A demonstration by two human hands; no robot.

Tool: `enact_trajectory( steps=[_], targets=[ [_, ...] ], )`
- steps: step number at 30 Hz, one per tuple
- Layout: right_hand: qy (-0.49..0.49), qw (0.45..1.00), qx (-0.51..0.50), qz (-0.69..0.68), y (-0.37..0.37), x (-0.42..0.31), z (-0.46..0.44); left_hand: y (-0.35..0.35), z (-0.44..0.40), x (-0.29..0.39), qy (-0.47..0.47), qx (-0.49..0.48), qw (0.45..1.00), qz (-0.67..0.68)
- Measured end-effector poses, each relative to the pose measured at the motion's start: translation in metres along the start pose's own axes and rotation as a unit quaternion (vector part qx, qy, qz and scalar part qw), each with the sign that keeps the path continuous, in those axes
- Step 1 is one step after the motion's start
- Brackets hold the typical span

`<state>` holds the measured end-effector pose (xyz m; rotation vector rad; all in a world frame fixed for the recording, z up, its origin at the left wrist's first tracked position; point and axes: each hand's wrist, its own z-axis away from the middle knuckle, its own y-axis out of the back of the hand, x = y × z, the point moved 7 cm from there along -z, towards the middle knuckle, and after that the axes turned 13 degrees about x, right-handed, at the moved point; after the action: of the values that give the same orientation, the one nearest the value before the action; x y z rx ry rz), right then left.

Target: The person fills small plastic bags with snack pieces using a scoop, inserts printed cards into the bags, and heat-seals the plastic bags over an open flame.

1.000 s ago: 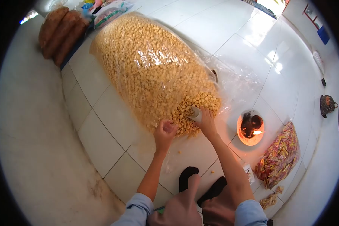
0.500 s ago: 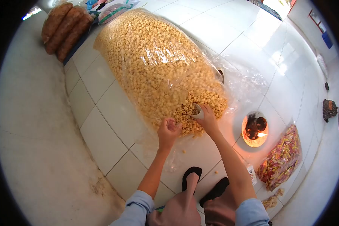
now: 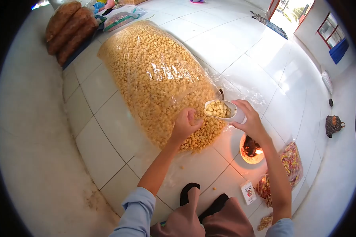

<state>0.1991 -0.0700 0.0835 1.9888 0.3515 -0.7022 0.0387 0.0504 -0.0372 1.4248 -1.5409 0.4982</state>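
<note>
My right hand point(image 3: 250, 121) grips a white scoop point(image 3: 236, 114) filled with small ring-shaped yellow snacks point(image 3: 218, 109). The scoop is held above the lower right end of a big clear plastic bag point(image 3: 158, 75) lying on the floor, full of the same snacks. Close to the bag's open end, my left hand point(image 3: 184, 125) has its fingers curled together over the loose snacks point(image 3: 199, 139). Whatever those fingers pinch, perhaps thin clear plastic, is hard to make out.
A small flame burns in a round dish point(image 3: 252, 158) beside my right forearm. A bag of colourful wrapped packets point(image 3: 292, 164) and a white printed card point(image 3: 248, 192) lie nearby. Long brown-filled bags point(image 3: 69, 31) stand by the left wall.
The scoop has come up out of the snacks, now full, and moved right with my right hand. My left hand has moved slightly up and right. The camera view has tilted upward.
</note>
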Motion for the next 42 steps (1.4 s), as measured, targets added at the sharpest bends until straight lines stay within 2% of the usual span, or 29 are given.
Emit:
enact_trajectory(
  steps=[5,12,14,15,17,21,24,28,30,34,35,36,37,38,39,41,42],
  targets=[
    [0.006,0.996,-0.094,-0.002,-0.009,0.010,-0.008,-0.005,0.000,-0.001,-0.008,-0.007,1.000,0.004],
    [0.041,0.989,-0.130,0.058,-0.020,-0.007,-0.015,-0.011,0.003,-0.002,-0.025,-0.021,0.999,0.001],
    [0.084,0.982,-0.133,0.108,-0.022,-0.018,-0.018,-0.014,0.002,-0.002,-0.031,-0.021,0.999,0.010],
    [0.084,0.982,-0.133,0.108,-0.023,-0.020,-0.019,-0.013,0.001,0.000,-0.038,-0.020,0.999,0.018],
    [0.146,0.969,-0.122,0.154,-0.024,-0.030,-0.022,-0.013,0.000,0.002,-0.038,-0.022,0.999,0.006],
    [0.146,0.958,-0.130,0.208,-0.026,-0.044,-0.028,-0.015,0.000,0.000,-0.053,0.002,0.998,-0.019],
    [0.184,0.946,-0.124,0.237,-0.029,-0.052,-0.031,-0.020,0.000,-0.006,-0.038,0.001,0.999,0.003],
    [0.248,0.928,-0.077,0.267,-0.029,-0.069,-0.035,-0.016,-0.001,0.001,-0.044,0.021,0.999,0.000],
    [0.265,0.923,-0.066,0.270,-0.030,-0.075,-0.036,-0.017,-0.001,-0.002,-0.014,0.014,1.000,0.003],
    [0.312,0.906,-0.033,0.283,-0.030,-0.082,-0.037,-0.015,-0.003,0.002,-0.037,0.035,0.999,0.019],
    [0.320,0.904,-0.025,0.283,-0.030,-0.084,-0.037,-0.014,-0.002,0.001,-0.012,0.026,0.999,0.033],
    [0.321,0.904,-0.025,0.283,-0.028,-0.084,-0.037,-0.014,-0.002,-0.002,0.012,0.018,0.999,0.048],
    [0.275,0.926,0.007,0.258,-0.017,-0.081,-0.040,-0.015,-0.002,-0.006,0.012,0.018,0.999,0.047],
    [0.228,0.945,0.038,0.233,-0.007,-0.075,-0.043,-0.015,-0.003,-0.022,0.113,0.028,0.986,0.122],
    [0.228,0.945,0.038,0.231,-0.005,-0.071,-0.041,-0.014,-0.002,-0.032,0.213,0.036,0.957,0.194],
    [0.104,0.961,0.048,0.253,-0.002,-0.039,-0.039,-0.005,-0.004,-0.029,0.210,0.029,0.955,0.206],
    [0.103,0.961,0.049,0.252,-0.008,-0.027,-0.032,-0.001,-0.007,-0.025,0.205,0.023,0.953,0.222]
  ],
)
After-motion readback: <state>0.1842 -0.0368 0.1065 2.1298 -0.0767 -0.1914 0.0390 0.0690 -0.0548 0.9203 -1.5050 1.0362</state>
